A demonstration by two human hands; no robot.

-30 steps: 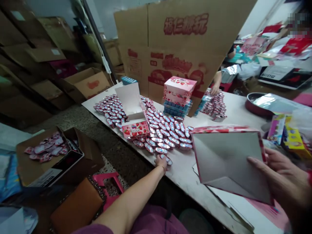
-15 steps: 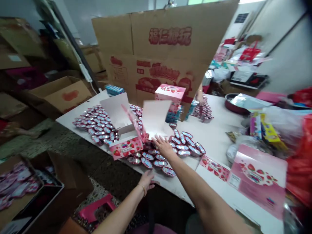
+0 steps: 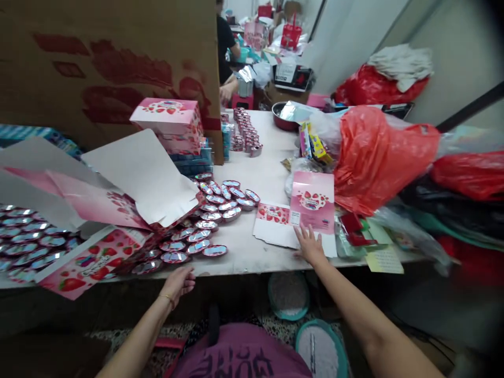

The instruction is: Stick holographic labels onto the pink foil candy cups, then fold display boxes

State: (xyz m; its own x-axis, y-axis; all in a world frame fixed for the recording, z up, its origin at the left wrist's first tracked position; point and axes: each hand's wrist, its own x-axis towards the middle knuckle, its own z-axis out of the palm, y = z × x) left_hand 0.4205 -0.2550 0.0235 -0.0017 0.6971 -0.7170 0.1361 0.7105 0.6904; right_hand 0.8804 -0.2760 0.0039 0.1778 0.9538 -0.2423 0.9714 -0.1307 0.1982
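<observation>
My right hand (image 3: pixel 311 245) is open, fingers spread over the lower edge of a flat pink strawberry-print carton (image 3: pixel 313 197). Nothing is gripped in it; whether the fingertips press on the card I cannot tell. My left hand (image 3: pixel 179 286) hovers at the table's front edge, loosely bent and holding nothing. Just beyond it lie several small foil-topped cups (image 3: pixel 199 247), spread on the white table (image 3: pixel 244 257). To the left stands an open strawberry-print box (image 3: pixel 98 257) with its flaps up, beside more foil-topped cups (image 3: pixel 27 241).
A closed strawberry box (image 3: pixel 169 118) sits on blue packs before a tall cardboard sheet (image 3: pixel 118 52). Red plastic bags (image 3: pixel 378 152) crowd the right side. Behind the sheet a co-worker's hand (image 3: pixel 228 89) shows. Two teal-rimmed tubs (image 3: pixel 321 349) stand below the table.
My right hand has moved from the open box across to the flat carton on the right. The view has turned right. My left hand stays low near the table edge.
</observation>
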